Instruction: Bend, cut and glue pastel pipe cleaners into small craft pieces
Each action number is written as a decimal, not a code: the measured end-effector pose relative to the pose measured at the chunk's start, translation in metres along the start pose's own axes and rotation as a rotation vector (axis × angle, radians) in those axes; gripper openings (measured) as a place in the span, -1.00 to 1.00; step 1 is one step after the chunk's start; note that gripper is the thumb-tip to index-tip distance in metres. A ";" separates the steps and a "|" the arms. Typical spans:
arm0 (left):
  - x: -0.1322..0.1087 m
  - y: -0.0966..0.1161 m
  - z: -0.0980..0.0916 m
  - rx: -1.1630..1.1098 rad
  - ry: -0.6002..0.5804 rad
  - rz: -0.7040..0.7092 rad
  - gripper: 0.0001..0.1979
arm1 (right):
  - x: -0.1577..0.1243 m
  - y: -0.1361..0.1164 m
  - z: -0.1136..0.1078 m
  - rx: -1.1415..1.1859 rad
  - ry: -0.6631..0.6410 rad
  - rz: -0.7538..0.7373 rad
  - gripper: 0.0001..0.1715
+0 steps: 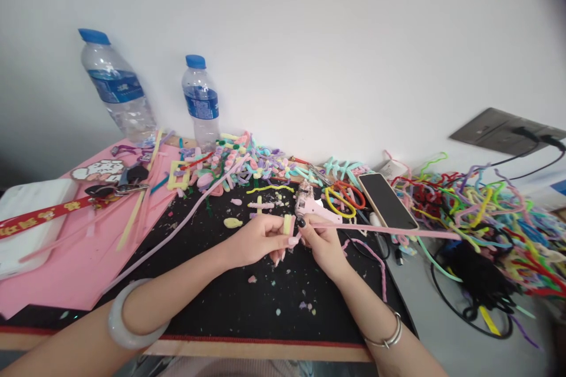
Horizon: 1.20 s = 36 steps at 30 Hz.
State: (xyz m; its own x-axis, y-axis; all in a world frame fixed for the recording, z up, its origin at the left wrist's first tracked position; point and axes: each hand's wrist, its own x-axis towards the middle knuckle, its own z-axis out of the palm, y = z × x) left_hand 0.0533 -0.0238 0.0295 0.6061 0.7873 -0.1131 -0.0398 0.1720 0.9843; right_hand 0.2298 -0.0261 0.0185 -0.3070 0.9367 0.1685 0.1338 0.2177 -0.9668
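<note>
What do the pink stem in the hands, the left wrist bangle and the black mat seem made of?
Pink stem: fuzzy chenille, probably over wire; it juts out straight. Bangle: pale, glossy, translucent, perhaps jade or glass. Mat: black, matte, maybe felt; fluff bits cling.

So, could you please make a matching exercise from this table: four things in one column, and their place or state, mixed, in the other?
1. phone
2. glue gun
3. long pink pipe cleaner
4. small yellow piece

A. between fingers of the left hand
B. gripped by the right hand, stretching to the right
C. on the black mat, just behind both hands
D. screen up, beside the tangled colourful heap

Pairs: 1-D, 2-C, 3-B, 4-A
</note>
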 end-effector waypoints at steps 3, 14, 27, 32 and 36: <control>-0.002 0.003 0.000 -0.002 -0.082 -0.066 -0.69 | 0.000 -0.003 0.001 0.041 -0.089 -0.002 -0.54; -0.006 0.004 -0.008 0.028 -0.353 -0.209 -0.72 | 0.001 -0.012 -0.004 0.151 -0.410 0.129 -0.52; -0.011 0.014 -0.038 0.710 -0.069 -0.136 -0.60 | 0.005 0.008 -0.004 0.204 0.077 0.031 -0.48; -0.015 0.021 -0.032 1.003 0.178 0.181 -0.72 | 0.001 0.005 0.000 0.073 0.054 0.023 -0.48; -0.016 0.018 -0.018 1.031 0.079 0.355 -0.80 | 0.000 0.002 0.006 -0.007 0.038 0.005 -0.48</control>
State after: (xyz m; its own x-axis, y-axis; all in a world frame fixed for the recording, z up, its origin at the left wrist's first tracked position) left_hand 0.0287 -0.0229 0.0461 0.6377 0.7360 0.2273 0.5045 -0.6220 0.5988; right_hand 0.2245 -0.0276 0.0155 -0.2706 0.9474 0.1706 0.1416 0.2144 -0.9664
